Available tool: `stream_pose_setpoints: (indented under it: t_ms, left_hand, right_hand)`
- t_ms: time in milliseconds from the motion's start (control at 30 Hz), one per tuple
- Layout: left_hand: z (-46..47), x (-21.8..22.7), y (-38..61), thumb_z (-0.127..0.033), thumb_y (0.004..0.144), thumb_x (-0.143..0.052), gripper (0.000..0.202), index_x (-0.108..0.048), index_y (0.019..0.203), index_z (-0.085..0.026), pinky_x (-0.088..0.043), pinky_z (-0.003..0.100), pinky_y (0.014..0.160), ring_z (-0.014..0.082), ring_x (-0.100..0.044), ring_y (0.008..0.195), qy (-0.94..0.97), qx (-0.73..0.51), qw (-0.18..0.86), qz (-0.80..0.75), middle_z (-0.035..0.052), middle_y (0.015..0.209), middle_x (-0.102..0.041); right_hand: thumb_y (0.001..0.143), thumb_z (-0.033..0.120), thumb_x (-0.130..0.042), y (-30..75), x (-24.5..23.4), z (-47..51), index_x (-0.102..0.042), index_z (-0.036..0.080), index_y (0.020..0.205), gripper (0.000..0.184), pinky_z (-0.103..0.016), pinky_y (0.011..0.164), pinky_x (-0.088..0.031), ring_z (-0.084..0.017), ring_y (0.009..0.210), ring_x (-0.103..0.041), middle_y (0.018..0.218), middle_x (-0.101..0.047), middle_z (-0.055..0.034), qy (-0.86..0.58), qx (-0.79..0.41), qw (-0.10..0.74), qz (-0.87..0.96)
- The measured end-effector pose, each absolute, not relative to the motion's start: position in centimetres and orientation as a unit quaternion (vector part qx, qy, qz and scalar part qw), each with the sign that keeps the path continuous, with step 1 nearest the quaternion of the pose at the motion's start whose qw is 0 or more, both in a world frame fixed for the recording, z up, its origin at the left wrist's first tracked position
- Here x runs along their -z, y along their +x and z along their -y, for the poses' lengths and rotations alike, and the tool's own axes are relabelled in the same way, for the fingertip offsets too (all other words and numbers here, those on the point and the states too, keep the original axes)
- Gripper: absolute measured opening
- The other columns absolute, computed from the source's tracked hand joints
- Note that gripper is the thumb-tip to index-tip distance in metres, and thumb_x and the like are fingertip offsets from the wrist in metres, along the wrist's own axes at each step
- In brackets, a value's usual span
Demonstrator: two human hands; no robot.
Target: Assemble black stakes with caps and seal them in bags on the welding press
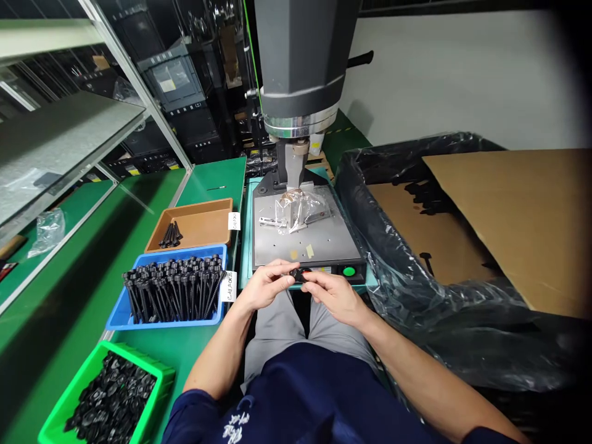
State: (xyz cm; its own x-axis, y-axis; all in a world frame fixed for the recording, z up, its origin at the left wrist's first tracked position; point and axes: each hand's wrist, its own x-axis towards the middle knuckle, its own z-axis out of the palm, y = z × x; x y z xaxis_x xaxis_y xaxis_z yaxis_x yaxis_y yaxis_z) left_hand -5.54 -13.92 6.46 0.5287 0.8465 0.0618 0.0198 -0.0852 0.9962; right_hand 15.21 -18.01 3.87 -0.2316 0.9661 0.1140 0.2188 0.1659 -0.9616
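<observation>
Both hands meet in front of the press, just above my lap. My left hand [266, 283] and my right hand [333, 295] are closed, pinching between them a small black plastic part [298, 274]. The part sits at the front edge of the machine's grey base plate [324, 237]. On that plate a metal fixture under clear plastic film [296, 209] lies below the press head [300, 68]. A green button [348, 271] is just beyond my right hand.
On the green bench to the left stand a blue tray of long black parts [171, 290], a brown tray with a few of them [194, 225] and a green bin of small black pieces [108, 401]. At right a black-lined cardboard box [462, 246] stands.
</observation>
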Motion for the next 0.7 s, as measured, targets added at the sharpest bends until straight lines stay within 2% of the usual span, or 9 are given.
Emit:
stream_pose_setpoints:
  t_ms: [67,167,300,400,467,600,700]
  left_hand:
    - [13.8,-6.2,-4.9,-0.040,0.083,-0.070,0.037,-0.073,0.116,-0.025,-0.046,0.037,0.097,0.0244,-0.059,0.106,0.640,-0.352,0.594,-0.339,0.0099,0.110,-0.064]
    - [13.5,-5.1,-3.7,-0.043,0.081,-0.071,0.039,-0.074,0.115,-0.024,-0.050,0.037,0.090,0.0239,-0.060,0.102,0.617,-0.356,0.612,-0.343,0.0104,0.113,-0.060]
    - [12.2,-2.5,-1.9,-0.042,0.075,-0.078,0.041,-0.075,0.110,-0.022,-0.050,0.037,0.090,0.0217,-0.061,0.096,0.564,-0.398,0.611,-0.387,0.0110,0.113,-0.062]
    - [10.3,-0.3,-1.1,-0.044,0.067,-0.084,0.048,-0.073,0.106,-0.018,-0.049,0.038,0.092,0.0225,-0.061,0.099,0.443,-0.451,0.611,-0.477,0.0112,0.107,-0.066]
    - [8.7,0.7,-0.7,-0.045,0.063,-0.086,0.055,-0.069,0.108,-0.017,-0.049,0.037,0.090,0.0224,-0.061,0.102,0.349,-0.480,0.624,-0.508,0.0116,0.110,-0.065]
    - [5.6,0.9,0.0,-0.045,0.058,-0.089,0.058,-0.065,0.103,-0.019,-0.048,0.032,0.089,0.0203,-0.059,0.107,0.290,-0.527,0.639,-0.480,0.0107,0.119,-0.061]
    - [3.8,-0.1,0.5,-0.043,0.054,-0.090,0.059,-0.063,0.100,-0.019,-0.048,0.031,0.087,0.0182,-0.062,0.102,0.289,-0.535,0.651,-0.455,0.0089,0.112,-0.064]
  right_hand:
    - [0.089,0.043,-0.057,15.1,-3.5,17.9,-0.067,0.020,0.105,0.030,-0.026,0.051,-0.045,-0.012,0.056,-0.055,0.077,-0.066,-0.0033,-0.452,-0.499,0.425,0.605]
    - [0.085,0.049,-0.062,15.1,-2.6,17.4,-0.061,0.019,0.118,0.044,-0.023,0.047,-0.042,-0.012,0.057,-0.054,0.082,-0.064,-0.0041,-0.421,-0.577,0.442,0.542]
    - [0.083,0.054,-0.064,16.0,-1.3,15.4,-0.063,0.017,0.110,0.045,-0.021,0.041,-0.033,-0.008,0.050,-0.046,0.079,-0.063,-0.0034,-0.426,-0.624,0.470,0.456]
    - [0.075,0.054,-0.073,17.3,-0.4,12.6,-0.063,0.017,0.103,0.047,-0.023,0.047,-0.041,-0.010,0.056,-0.052,0.082,-0.066,-0.0047,-0.456,-0.606,0.520,0.393]
    - [0.069,0.052,-0.078,18.1,0.0,10.2,-0.063,0.018,0.100,0.048,-0.025,0.055,-0.048,-0.012,0.065,-0.057,0.085,-0.067,-0.0052,-0.469,-0.582,0.555,0.366]
    - [0.060,0.045,-0.084,18.8,0.1,5.3,-0.062,0.020,0.090,0.046,-0.028,0.063,-0.053,-0.013,0.072,-0.059,0.088,-0.062,-0.0018,-0.471,-0.564,0.589,0.337]
    - [0.057,0.043,-0.084,18.4,-0.1,2.4,-0.063,0.021,0.091,0.046,-0.031,0.066,-0.054,-0.013,0.070,-0.058,0.086,-0.059,0.0003,-0.454,-0.571,0.586,0.354]
